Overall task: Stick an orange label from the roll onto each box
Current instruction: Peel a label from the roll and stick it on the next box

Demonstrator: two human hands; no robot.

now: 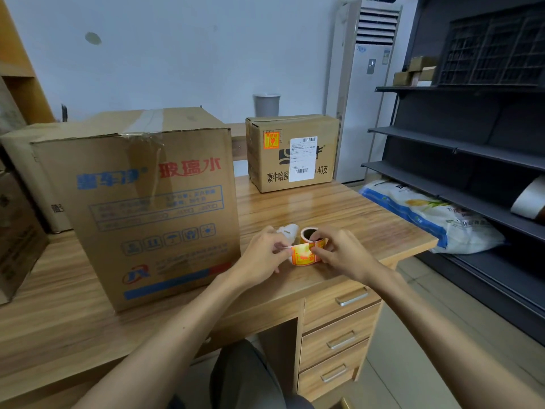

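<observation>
A roll of orange labels (309, 246) stands on the wooden desk (339, 214) near its front edge. My right hand (339, 252) holds the roll, one finger hooked into its core. My left hand (262, 255) pinches the loose end of the strip at the roll's left side, with white backing paper (288, 230) curling up behind it. A large cardboard box (147, 208) with blue and red print stands to the left. A smaller box (292, 152) at the back of the desk carries an orange label (271, 140) and a white shipping label.
More cartons stand at the far left (17, 231). A grey cup (267, 104) sits behind the small box. Dark metal shelving (472, 149) runs along the right, with a white and blue sack (427, 216) on its lower shelf. Desk drawers (339, 335) are below.
</observation>
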